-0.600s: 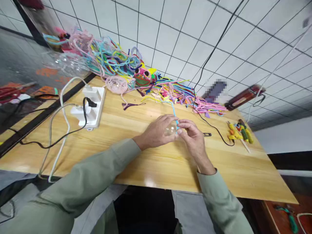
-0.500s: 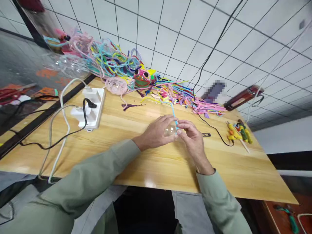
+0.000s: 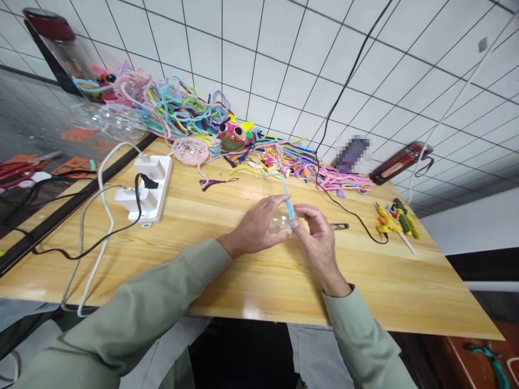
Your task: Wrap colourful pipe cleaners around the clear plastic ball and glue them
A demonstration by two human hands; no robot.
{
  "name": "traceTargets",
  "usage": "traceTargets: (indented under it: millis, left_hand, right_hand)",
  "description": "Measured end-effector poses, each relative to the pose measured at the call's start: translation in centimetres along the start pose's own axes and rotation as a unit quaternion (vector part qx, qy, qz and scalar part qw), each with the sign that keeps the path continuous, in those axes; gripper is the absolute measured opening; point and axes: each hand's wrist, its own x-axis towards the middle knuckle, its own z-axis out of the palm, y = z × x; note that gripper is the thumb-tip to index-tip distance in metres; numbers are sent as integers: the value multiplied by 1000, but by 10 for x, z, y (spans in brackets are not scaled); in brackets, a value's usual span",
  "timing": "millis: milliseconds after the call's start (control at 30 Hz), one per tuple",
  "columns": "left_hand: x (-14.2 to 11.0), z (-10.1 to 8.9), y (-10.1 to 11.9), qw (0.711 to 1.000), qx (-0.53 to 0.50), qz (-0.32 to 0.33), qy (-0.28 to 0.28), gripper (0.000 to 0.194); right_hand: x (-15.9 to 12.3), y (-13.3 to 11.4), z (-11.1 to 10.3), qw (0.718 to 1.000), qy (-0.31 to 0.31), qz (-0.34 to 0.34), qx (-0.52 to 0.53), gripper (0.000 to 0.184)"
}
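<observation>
My left hand (image 3: 254,226) is cupped around a small clear plastic ball (image 3: 280,222) held just above the wooden table (image 3: 227,275). My right hand (image 3: 317,237) pinches a light blue pipe cleaner (image 3: 286,194) against the ball's right side. The pipe cleaner runs up and away from the ball toward the coloured pile. Both hands meet at the middle of the table, fingers closed on what they hold.
A tangled pile of coloured pipe cleaners (image 3: 194,116) lies along the far edge, with a pink wrapped ball (image 3: 190,150) and a googly-eyed craft figure (image 3: 232,135). A white power strip (image 3: 146,189) with cables sits left. A glue gun (image 3: 385,222) and tools lie right.
The view has tilted slightly. My hands have stayed together on the ball, my right fingers shifting a little lower along the blue pipe cleaner.
</observation>
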Motion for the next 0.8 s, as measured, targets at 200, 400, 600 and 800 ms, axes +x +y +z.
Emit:
traceTargets:
  millis: [200,400,600,800]
  left_hand:
    - [0,0,-1,1000,17,23,6,73]
    - [1,-1,-1,998,26,54,10,62]
    - [0,0,0,999,23,41,0,68]
    - [0,0,3,999,29,40,9,77]
  right_hand:
    - [1,-6,0,998,-7,-31,-51,15]
    - [1,-6,1,998,-5,-24,-49,15]
    - [2,-5,-1,999,-18,-19,-33,17]
    - [5,-8,-3,999,-26,-23,-35,21]
